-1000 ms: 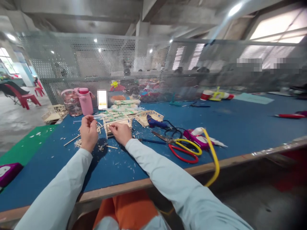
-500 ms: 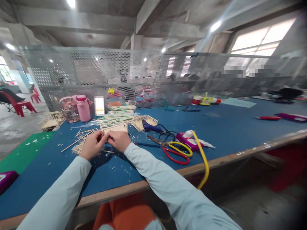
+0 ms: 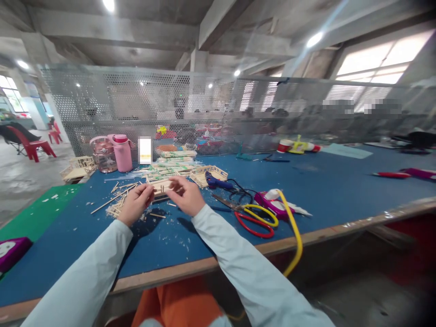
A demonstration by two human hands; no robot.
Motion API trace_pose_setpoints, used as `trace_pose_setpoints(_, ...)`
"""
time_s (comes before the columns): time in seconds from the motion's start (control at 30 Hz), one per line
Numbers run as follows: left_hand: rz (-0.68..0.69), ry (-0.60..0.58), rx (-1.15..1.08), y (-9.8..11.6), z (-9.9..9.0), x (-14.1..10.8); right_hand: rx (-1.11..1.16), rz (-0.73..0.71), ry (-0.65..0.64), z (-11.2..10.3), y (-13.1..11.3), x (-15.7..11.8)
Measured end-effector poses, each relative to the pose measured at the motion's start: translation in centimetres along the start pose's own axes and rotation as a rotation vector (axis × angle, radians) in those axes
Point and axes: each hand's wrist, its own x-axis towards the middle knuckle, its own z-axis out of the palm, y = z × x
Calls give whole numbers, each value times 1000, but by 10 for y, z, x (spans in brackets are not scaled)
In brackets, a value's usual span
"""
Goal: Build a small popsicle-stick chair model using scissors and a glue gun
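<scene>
Between my hands is a small pale wooden stick frame (image 3: 162,187), with short upright sticks on its near side. My left hand (image 3: 136,203) is closed in a pinch at its left end; the fingertips hide the exact hold. At the right end, my right hand (image 3: 187,195) grips the frame, thumb in front and fingers over the top. Loose wooden sticks (image 3: 117,206) lie in a heap left of my left hand. Behind my right hand stands another railed wooden frame (image 3: 213,175), beside a blue glue gun (image 3: 218,181).
Scissors (image 3: 257,220) with red and yellow handles lie to the right, near a purple-and-white device (image 3: 272,204) and a yellow hose (image 3: 295,240). Bundled sticks (image 3: 173,163), a pink bottle (image 3: 122,154) and a clear jug (image 3: 105,156) stand behind. A mesh partition (image 3: 132,100) borders the blue table (image 3: 323,190).
My hands were close together at the frame's near side. My right hand has moved right and opened wider to the frame's right end, leaving the frame visible between them. The view has shifted slightly.
</scene>
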Motion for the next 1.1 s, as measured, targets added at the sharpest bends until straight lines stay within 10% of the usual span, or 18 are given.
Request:
trace_pose_setpoints(0.13,-38,-3,-78,6,3,-2,-485,170,128,-73,-1,-38)
trace_pose_setpoints(0.3,-88,7,-232,6,12,-1,-1077,488,-175,-154,18,-88)
trace_pose_setpoints(0.63,-233,62,-547,20,42,21,-880,617,-192,-178,2,-95)
trace_pose_setpoints(0.77,-192,8,-495,12,33,15,-398,587,-39,-166,-11,-96)
trace_pose_setpoints(0.93,-87,2,-353,12,32,16,454,541,-48,-101,-18,-52)
trace_pose_setpoints(1.1,-101,-97,-329,12,32,24,394,274,86,-43,-8,12)
